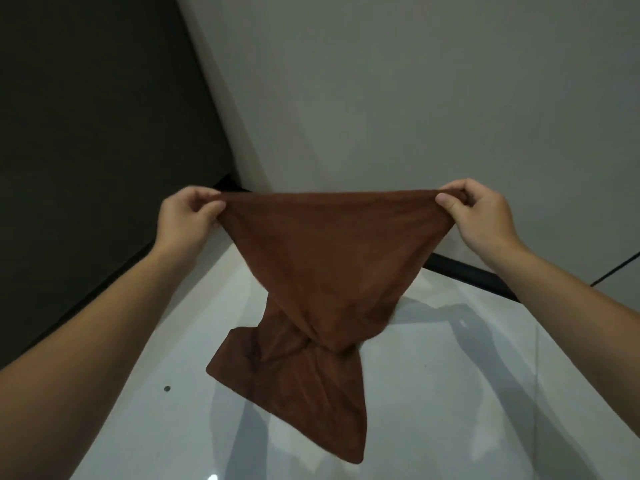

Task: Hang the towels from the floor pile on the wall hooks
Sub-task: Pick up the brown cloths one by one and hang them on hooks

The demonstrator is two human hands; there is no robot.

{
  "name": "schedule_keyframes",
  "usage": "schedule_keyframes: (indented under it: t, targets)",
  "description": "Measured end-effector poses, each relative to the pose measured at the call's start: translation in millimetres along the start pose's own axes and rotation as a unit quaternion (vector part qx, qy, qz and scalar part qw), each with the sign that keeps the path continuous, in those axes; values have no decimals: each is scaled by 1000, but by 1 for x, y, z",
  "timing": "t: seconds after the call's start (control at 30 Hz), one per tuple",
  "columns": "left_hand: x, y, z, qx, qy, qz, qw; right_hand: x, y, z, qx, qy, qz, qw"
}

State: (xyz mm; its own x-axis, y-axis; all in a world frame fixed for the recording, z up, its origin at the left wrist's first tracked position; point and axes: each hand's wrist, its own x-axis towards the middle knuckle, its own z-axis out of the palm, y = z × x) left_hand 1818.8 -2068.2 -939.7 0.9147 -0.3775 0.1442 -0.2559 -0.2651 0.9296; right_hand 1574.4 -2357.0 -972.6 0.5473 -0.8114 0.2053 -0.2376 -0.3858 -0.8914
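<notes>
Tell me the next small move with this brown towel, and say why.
Probably a short shake: the left hand and right hand pinch top corners of the brown towel, but its lower half hangs twisted over the floor. No hook is in view yet.

The rust-brown terry towel [322, 258] hides the fingers that the left hand [188, 216] and right hand [481, 216] curl behind its pinched corners, and it also hides a stretch of the black skirting strip [467, 271], while both bare forearms run out of view and the small dark speck [167, 388] on the glossy white floor [485, 375] is too tiny to identify.
</notes>
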Motion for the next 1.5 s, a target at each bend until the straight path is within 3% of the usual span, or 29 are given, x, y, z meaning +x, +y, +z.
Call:
schedule_keyframes:
  t: [0.1,0.33,0.63,0.8,0.97,1.13,1.27,1.5]
  targets:
    - [20,57,-3,-38,35,-25,998,10,-41,-10,50,11,14,999]
    - [18,192,-37,18,-3,-52,998,7,-158,-72,51,-18,98,994]
    - [-23,434,-106,29,-45,-103,993,-3,-385,-244,8,7,204,979]
    - [-54,538,-133,15,-137,-92,986,-28,-489,-335,-29,10,208,978]
    - [-72,611,-143,-31,-240,-29,970,-85,-560,-407,-39,103,218,970]
    - [-95,668,-130,-39,-369,70,926,-178,-619,-454,-88,272,221,932]
    - [-150,722,-110,-58,-468,166,866,-268,-665,-492,-113,379,236,888]
    - [-297,789,-100,-99,-581,245,770,-469,-743,-537,-193,517,282,785]
